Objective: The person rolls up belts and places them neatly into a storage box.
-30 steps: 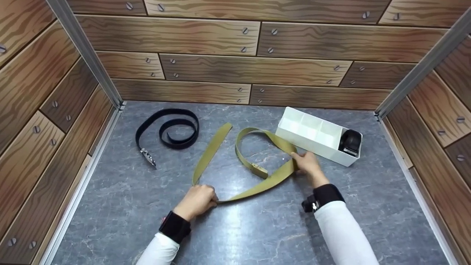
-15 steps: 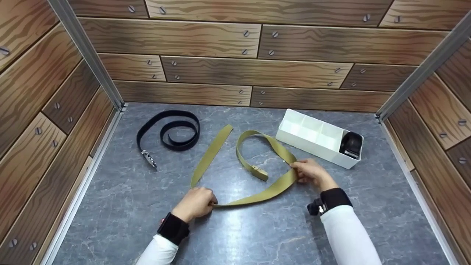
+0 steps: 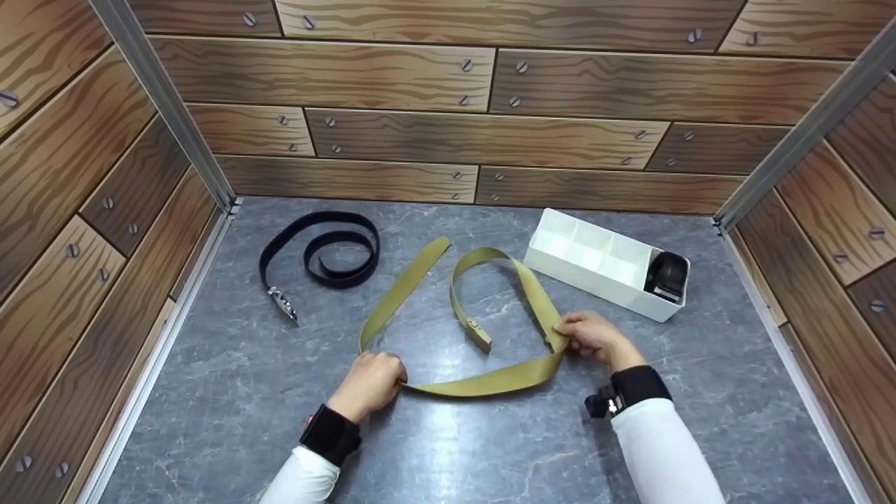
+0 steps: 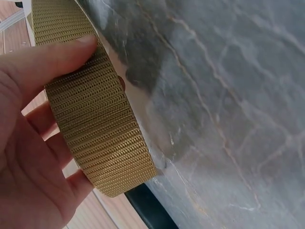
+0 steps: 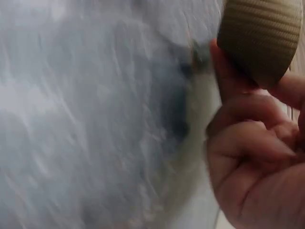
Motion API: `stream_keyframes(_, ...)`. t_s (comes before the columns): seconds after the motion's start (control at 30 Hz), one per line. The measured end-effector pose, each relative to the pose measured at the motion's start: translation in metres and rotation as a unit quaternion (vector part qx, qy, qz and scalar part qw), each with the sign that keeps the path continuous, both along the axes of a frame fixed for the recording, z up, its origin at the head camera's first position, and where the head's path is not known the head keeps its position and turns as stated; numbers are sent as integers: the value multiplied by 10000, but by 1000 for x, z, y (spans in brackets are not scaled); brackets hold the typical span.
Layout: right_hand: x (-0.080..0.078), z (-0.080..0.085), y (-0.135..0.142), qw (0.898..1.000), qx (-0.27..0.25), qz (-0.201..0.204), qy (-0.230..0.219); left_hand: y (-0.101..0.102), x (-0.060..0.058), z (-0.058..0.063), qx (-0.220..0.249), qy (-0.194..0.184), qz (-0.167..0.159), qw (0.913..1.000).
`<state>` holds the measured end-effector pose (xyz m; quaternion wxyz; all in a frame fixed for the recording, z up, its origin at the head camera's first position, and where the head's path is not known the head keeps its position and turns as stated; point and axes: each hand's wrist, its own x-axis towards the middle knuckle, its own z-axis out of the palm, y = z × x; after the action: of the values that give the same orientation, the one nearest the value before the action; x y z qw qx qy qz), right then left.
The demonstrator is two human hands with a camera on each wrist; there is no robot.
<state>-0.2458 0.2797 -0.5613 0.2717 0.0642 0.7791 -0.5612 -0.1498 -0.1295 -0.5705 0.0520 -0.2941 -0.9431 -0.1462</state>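
The near grey surface (image 3: 462, 448) leaves room to pass, while the olive belt (image 3: 490, 383) bars the way beyond.

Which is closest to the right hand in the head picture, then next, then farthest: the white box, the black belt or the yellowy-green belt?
1. The yellowy-green belt: the right hand is pinching it.
2. The white box: just beyond the hand, on the right.
3. The black belt: far over on the left.
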Motion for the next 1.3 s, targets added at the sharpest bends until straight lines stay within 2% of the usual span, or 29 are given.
stream_keyframes(0.13,0,-4,-5,9943,-1026,-278,-129,1,0,0,4,-121,84,9999)
stream_keyframes(0.33,0,-6,-11,9634,-2601,-525,-389,4,1,-2,13,-199,7,9998)
stream_keyframes(0.43,1,-7,-12,9475,-3112,-570,-466,5,1,-3,5,-164,-81,9998)
stream_keyframes(0.5,1,-8,-13,9365,-3411,-607,-537,6,1,-3,-24,-274,-72,9996)
stream_keyframes(0.6,1,-7,-14,9250,-3682,-693,-638,7,3,-2,7,-705,77,9975)
stream_keyframes(0.67,1,-6,-14,9218,-3744,-739,-677,7,3,-2,108,-1035,210,9944)
stream_keyframes(0.8,-1,-3,-15,9266,-3579,-843,-790,8,3,0,466,-1505,318,9870)
stream_keyframes(0.93,-2,-1,-18,9406,-3097,-1054,-904,9,3,0,763,-1610,207,9838)
stream_keyframes(1.03,-2,1,-19,9503,-2736,-1178,-902,8,2,0,790,-1281,73,9886)
stream_keyframes(1.17,-2,3,-15,9563,-2513,-1211,-874,6,-1,1,694,-700,-132,9950)
stream_keyframes(1.3,-2,4,-10,9639,-2209,-1183,-897,2,-3,2,770,-303,-393,9958)
